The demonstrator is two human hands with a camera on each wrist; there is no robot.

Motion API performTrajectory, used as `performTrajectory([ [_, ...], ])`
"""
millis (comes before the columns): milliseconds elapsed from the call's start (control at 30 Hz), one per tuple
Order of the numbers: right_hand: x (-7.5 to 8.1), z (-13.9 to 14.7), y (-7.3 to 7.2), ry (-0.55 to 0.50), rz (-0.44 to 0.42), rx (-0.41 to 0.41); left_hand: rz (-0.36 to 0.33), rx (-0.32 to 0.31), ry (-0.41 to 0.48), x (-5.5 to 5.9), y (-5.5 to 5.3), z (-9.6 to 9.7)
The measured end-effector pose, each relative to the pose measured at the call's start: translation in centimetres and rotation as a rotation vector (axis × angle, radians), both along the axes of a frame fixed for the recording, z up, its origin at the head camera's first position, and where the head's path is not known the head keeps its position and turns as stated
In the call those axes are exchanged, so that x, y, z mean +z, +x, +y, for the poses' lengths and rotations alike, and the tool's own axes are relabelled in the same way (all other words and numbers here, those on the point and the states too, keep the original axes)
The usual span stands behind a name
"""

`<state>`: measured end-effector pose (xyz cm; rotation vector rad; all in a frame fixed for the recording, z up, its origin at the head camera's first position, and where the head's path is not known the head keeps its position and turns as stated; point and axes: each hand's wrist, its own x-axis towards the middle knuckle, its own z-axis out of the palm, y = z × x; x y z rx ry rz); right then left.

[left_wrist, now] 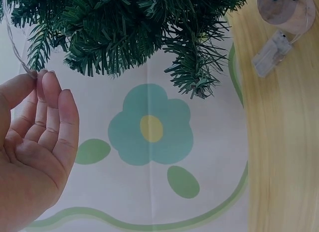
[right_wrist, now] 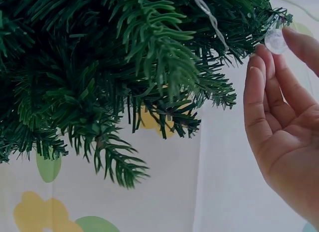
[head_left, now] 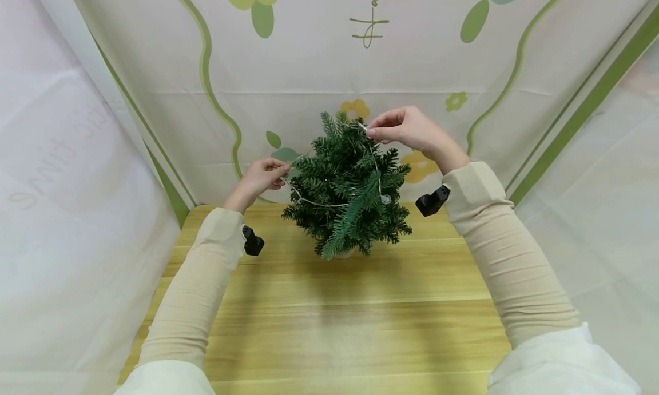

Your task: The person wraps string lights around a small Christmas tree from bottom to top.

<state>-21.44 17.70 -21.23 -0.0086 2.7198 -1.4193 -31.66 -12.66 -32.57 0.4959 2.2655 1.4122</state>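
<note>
A small artificial Christmas tree (head_left: 334, 183) stands on the wooden table, with a clear string-light wire (head_left: 316, 203) draped across its front. On the tree's left side, my left hand (head_left: 262, 178) pinches the wire between thumb and fingertips; the left wrist view shows the strand (left_wrist: 15, 47) running up from those fingertips. Near the treetop, my right hand (head_left: 412, 131) pinches a clear round bulb (right_wrist: 275, 41) of the string between thumb and fingers. Another bulb (head_left: 386, 199) hangs among the right-hand branches.
A clear battery box (left_wrist: 272, 53) lies on the table (left_wrist: 279, 157) beside the tree's round base (left_wrist: 304, 17). Behind the tree rises a patterned fabric backdrop (head_left: 309, 58), with fabric side walls (head_left: 67, 212) at left and right. A wrist camera (head_left: 432, 200) sits on each sleeve.
</note>
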Motion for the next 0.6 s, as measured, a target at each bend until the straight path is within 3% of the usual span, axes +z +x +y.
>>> performTrajectory([
  [267,-0.42,0.32,0.05,0.066,-0.066,0.02,-0.008,-0.002,0.015,0.11,0.12,0.04],
  [600,-0.71,0.39,-0.09,-0.014,-0.049,0.027,0.002,-0.008,0.009,0.08,0.11,-0.07],
])
